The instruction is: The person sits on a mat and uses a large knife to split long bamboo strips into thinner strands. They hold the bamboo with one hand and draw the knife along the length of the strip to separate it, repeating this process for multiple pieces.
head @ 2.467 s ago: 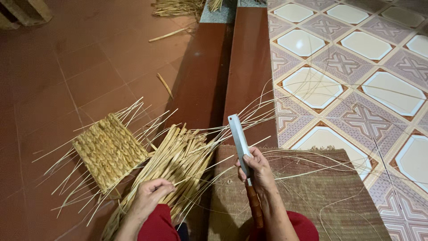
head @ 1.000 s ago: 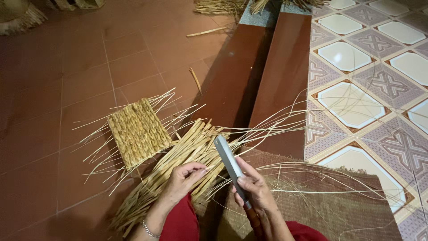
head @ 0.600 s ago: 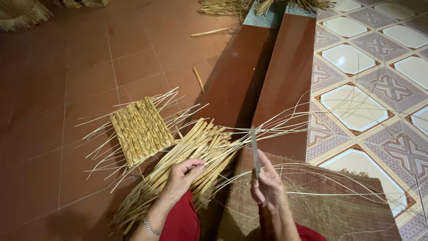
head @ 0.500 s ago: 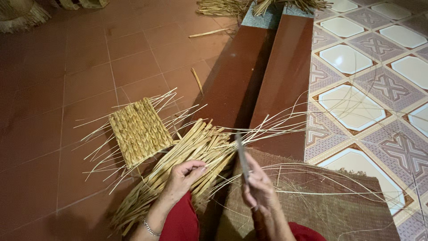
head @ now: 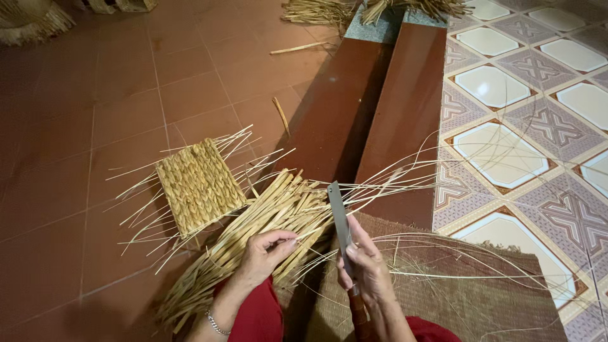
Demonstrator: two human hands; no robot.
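Straw work on the floor
Woven panel (head: 199,185) lies left of straw bundle (head: 253,244); mat (head: 456,291) lies right, step (head: 380,107) behind.

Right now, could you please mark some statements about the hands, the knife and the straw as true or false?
1. The right hand holds a knife with the blade pointing up. True.
2. The left hand rests on the woven mat piece. False: it pinches strands in the straw bundle; the piece lies apart.
3. The floor under the bundle is red tile. True.
4. The knife lies flat on the floor. False: it is held.
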